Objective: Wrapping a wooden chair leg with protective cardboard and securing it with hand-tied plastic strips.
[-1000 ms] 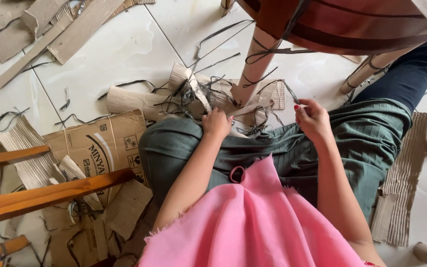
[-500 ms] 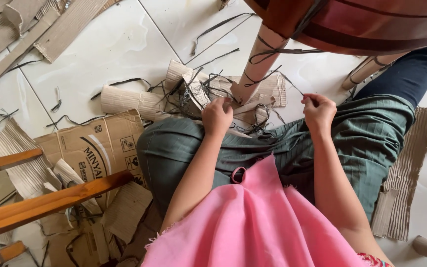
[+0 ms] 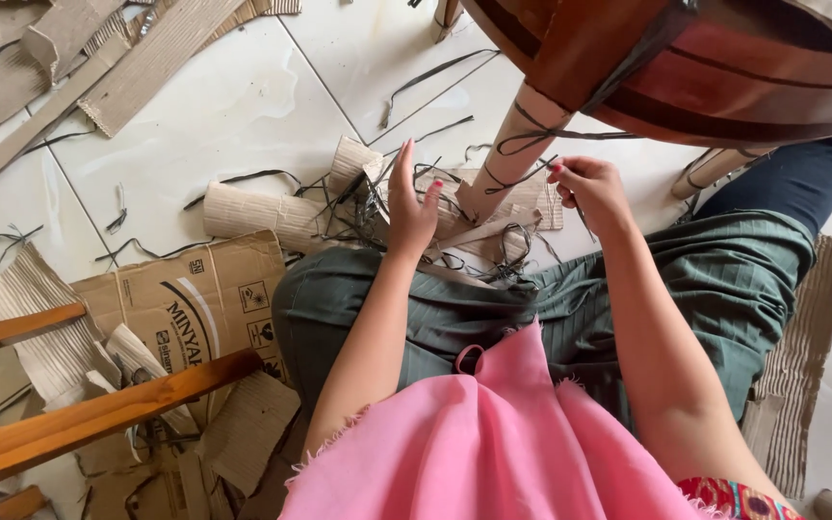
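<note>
Our left hand (image 3: 414, 204) has opened since half a second ago: then it was curled at the wrapped leg, now its fingers spread flat and upright, gripping nothing, just beside the cardboard-wrapped furniture leg (image 3: 512, 154). Our right hand (image 3: 587, 191) stays pinched closed on a thin dark string (image 3: 532, 143) that loops around that leg, which slants down from the dark red wooden furniture (image 3: 705, 67) to the tiled floor (image 3: 233, 106). A flattened brown carton (image 3: 195, 303) with black printed symbols lies left of our knee, a corrugated roll (image 3: 252, 214) above it, and torn cardboard strips (image 3: 69, 58) at the upper left.
</note>
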